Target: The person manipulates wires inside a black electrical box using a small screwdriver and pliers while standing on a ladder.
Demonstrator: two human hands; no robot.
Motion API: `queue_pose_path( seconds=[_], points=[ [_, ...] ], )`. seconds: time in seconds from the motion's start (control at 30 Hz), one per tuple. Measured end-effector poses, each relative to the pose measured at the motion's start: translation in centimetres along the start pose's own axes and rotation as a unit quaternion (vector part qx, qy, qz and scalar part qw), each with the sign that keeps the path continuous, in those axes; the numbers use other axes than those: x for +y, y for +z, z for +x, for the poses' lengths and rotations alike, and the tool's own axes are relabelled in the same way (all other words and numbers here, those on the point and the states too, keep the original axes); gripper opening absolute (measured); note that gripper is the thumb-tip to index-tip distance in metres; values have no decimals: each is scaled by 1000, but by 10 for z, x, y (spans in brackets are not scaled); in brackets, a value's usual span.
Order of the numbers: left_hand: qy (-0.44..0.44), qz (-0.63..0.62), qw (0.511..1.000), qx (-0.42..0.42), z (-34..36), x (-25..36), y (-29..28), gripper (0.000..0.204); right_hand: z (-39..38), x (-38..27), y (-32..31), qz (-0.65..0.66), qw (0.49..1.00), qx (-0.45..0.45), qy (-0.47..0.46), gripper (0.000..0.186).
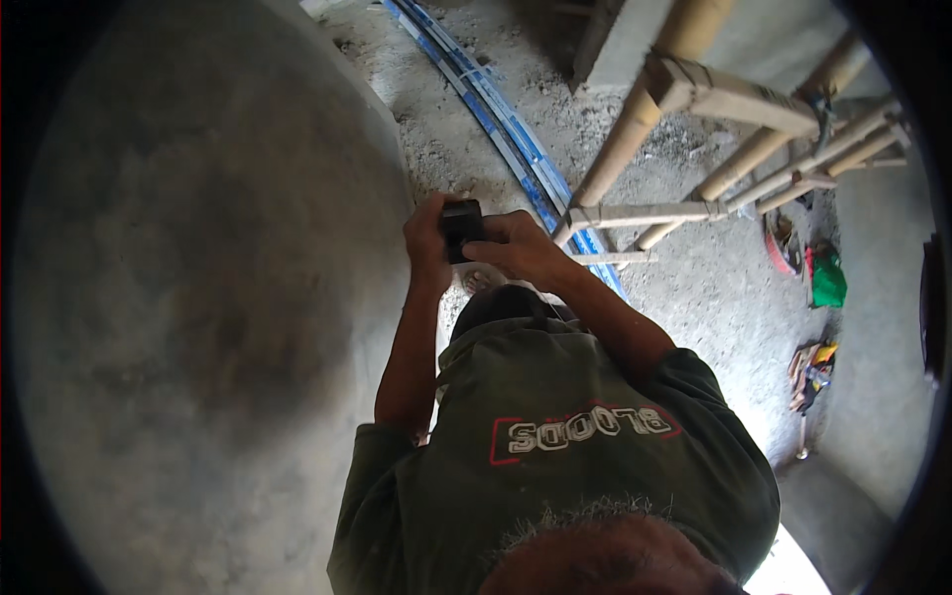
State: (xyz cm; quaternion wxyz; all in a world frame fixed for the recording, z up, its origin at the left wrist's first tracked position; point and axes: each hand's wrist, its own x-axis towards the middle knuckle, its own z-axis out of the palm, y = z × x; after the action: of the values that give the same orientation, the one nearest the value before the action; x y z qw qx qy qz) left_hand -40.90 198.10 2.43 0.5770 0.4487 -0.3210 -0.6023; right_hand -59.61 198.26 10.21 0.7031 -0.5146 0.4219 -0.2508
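Observation:
Both of my hands hold a small black box-shaped device (460,230) out in front of my body, close to the grey wall. My left hand (426,236) is closed around its left side. From the other side my right hand (518,248) grips it, the thumb against its lower right part and the fingers bent near its upper edge. What kind of device it is I cannot make out. Part of a foot (476,280) shows just below it.
A smooth grey wall (218,248) fills the left. Long blue-and-white strips (496,109) lie on the rough, debris-strewn floor (694,327). A bamboo-and-wood ladder-like frame (635,213) stands at right. Near the right wall are a green bag (827,276), a reddish container (781,243) and mixed items (813,372).

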Motion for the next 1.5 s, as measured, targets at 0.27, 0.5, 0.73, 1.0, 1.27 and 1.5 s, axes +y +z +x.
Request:
queue_pose_path(
  seconds=[0.27,0.5,0.73,1.0,1.27,1.5],
  points=[
    [-45,-22,999,7,-23,63,-68,60,103,-14,32,-183,972,-95,-109,31],
    [-7,-54,998,34,17,67,-89,55,174,-33,31,-287,930,-204,-102,33],
    [-74,-90,993,30,132,53,-97,54,284,-76,-104,-35,997,-71,21,24],
    [-115,-107,988,2,333,82,-49,53,438,28,-325,-192,964,136,123,26],
    [-101,-87,989,57,469,150,-42,54,508,-6,-345,-549,825,83,-104,23],
    [-105,-143,984,28,616,164,-47,51,558,-2,-331,-357,925,133,13,31]
  ],
)
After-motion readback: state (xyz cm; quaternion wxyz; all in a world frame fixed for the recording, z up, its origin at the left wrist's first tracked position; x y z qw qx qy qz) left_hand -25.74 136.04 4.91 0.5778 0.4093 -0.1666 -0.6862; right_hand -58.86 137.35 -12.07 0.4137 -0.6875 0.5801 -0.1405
